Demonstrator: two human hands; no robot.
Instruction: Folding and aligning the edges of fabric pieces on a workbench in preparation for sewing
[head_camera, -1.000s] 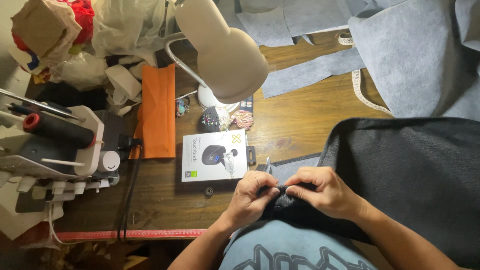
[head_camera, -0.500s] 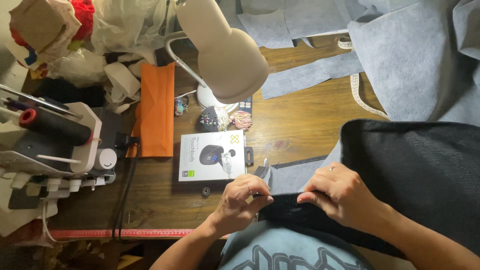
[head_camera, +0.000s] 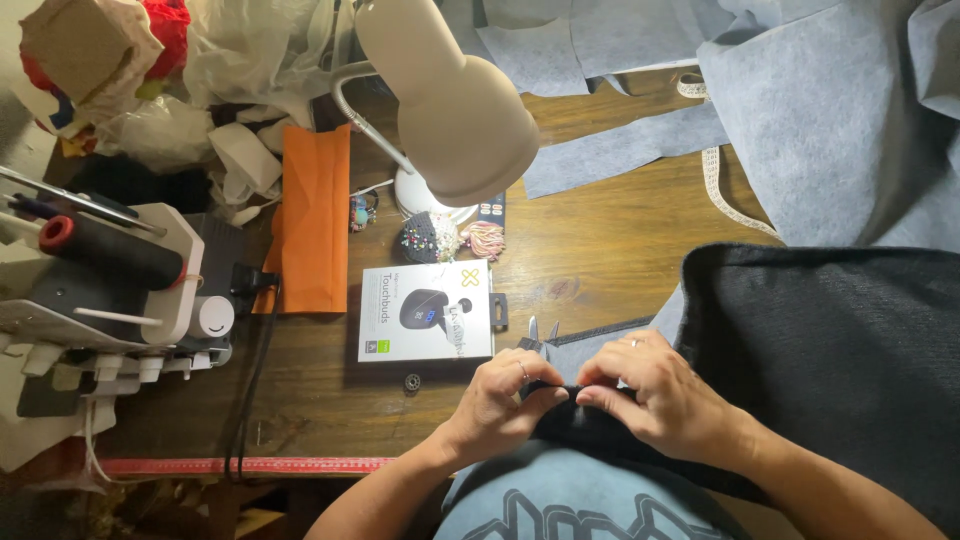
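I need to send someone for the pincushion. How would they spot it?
Start at the beige desk lamp and drop to its round white base. Touching the base's front edge sits a dark, dome-shaped pincushion, the only thing studded with many coloured pinheads.

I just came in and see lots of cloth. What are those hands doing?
A person sits at a wooden table, pinching the edge of a black cloth between both hands. The left hand and right hand meet at the edge, fingertips close together. A white box lies just beyond them, under a lamp. Grey cloth is piled further back, and a sewing machine stands to the left.
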